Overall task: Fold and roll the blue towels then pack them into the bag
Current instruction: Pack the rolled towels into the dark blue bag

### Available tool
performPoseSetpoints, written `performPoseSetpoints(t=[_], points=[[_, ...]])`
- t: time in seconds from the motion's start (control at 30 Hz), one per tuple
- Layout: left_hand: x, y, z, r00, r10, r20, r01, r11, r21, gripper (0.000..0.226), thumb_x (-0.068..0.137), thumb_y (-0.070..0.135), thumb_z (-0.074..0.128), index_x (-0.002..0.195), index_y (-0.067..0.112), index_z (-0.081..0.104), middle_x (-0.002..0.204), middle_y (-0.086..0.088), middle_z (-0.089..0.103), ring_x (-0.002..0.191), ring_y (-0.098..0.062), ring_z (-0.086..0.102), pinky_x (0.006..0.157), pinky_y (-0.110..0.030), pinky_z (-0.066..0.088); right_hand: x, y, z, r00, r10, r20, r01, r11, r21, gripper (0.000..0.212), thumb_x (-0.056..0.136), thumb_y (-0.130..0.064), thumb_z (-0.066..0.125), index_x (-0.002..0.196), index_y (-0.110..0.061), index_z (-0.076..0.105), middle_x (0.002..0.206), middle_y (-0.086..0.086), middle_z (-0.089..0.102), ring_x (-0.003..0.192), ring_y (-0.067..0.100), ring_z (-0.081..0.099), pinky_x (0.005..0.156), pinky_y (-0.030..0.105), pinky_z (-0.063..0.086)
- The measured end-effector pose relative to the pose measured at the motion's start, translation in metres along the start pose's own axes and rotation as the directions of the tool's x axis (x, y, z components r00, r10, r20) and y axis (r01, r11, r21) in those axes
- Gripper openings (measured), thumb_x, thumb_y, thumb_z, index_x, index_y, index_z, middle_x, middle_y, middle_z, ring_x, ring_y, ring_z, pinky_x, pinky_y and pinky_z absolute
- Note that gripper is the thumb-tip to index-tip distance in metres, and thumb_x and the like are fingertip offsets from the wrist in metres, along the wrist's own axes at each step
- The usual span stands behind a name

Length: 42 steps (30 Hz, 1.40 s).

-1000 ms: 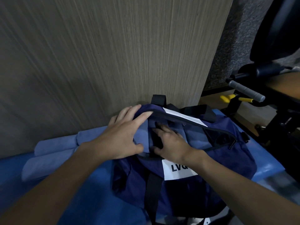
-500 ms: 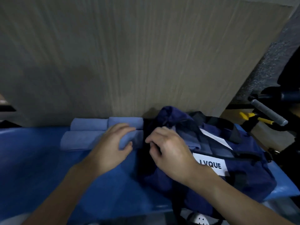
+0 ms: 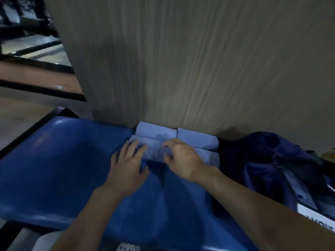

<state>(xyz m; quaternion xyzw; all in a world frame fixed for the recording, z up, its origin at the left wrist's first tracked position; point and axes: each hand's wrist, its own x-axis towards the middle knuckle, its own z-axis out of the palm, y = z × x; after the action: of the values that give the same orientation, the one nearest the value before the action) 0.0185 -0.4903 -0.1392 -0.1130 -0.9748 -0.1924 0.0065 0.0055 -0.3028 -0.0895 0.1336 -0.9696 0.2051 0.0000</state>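
Blue rolled towels point(image 3: 156, 132) lie unpacked left of the bag point(image 3: 268, 156); left hand point(image 3: 126, 161) rests flat, right hand point(image 3: 183, 157) curls around one.

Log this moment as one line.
step: pickup | left hand: fingers flat on front towel roll | right hand: grips it | bag: at right on bench

Matt cloth towels point(image 3: 155, 134); glossy smooth blue bench point(image 3: 59, 153); wood-grain wall point(image 3: 199, 69)
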Motion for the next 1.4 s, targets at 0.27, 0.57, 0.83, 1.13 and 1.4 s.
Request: performPoseSetpoints(t=[0.27,0.57,0.83,1.13,1.4], points=[[0.000,-0.009,-0.001,0.994,-0.045,0.096,0.043,0.999,0.017,0.061,0.096,0.037,0.046,0.150,0.033,0.020,0.161,0.008,-0.006,0.150,-0.021,-0.010,0.120,-0.050,0.007,0.053,-0.008,0.026,0.980,0.081,0.181,-0.027,0.958,-0.284,0.057,0.097,-0.044,0.042,0.148,-0.021,0.029,0.146,0.006,0.043,0.133,0.030,0.036,0.106,0.046,0.028],[-0.004,-0.012,-0.005,0.998,-0.061,-0.025,0.059,0.996,-0.062,0.053,0.092,0.033,0.054,0.141,0.036,0.034,0.156,0.006,0.011,0.144,-0.019,0.010,0.113,-0.046,0.021,0.069,-0.017,0.030,0.941,0.132,0.310,-0.145,0.989,0.016,0.037,0.076,-0.045,0.070,0.093,-0.017,0.052,0.085,0.000,0.062,0.085,0.018,0.062,0.078,0.036,0.055],[-0.009,-0.004,-0.019,0.949,-0.086,-0.302,-0.018,0.946,-0.325,0.058,0.093,0.026,0.060,0.145,0.020,0.035,0.154,0.000,0.027,0.140,-0.019,0.028,0.111,-0.040,0.032,0.042,-0.037,0.003,0.965,0.247,0.084,-0.250,0.783,0.569,0.057,0.082,-0.021,0.073,0.127,-0.015,0.040,0.102,-0.003,0.056,0.098,0.015,0.058,0.080,0.028,0.049],[-0.020,0.103,-0.082,0.993,0.065,0.101,0.085,0.212,-0.974,0.035,0.097,0.033,0.052,0.123,0.011,0.060,0.117,-0.007,0.071,0.110,-0.024,0.067,0.094,-0.045,0.054,-0.063,-0.024,-0.081,0.960,0.278,-0.040,-0.087,0.431,0.898,0.051,0.082,-0.022,0.076,0.122,-0.031,0.047,0.112,0.004,0.068,0.096,0.018,0.071,0.083,0.042,0.059],[-0.040,0.229,-0.069,0.983,0.169,0.072,0.026,0.261,-0.965,0.021,0.099,0.019,0.056,0.113,0.005,0.063,0.106,-0.008,0.074,0.101,-0.023,0.071,0.086,-0.043,0.058,-0.168,0.033,-0.142,0.893,0.402,-0.204,0.020,0.417,0.909,0.043,0.083,-0.015,0.075,0.118,-0.023,0.052,0.111,0.002,0.069,0.100,0.019,0.069,0.085,0.040,0.058]])
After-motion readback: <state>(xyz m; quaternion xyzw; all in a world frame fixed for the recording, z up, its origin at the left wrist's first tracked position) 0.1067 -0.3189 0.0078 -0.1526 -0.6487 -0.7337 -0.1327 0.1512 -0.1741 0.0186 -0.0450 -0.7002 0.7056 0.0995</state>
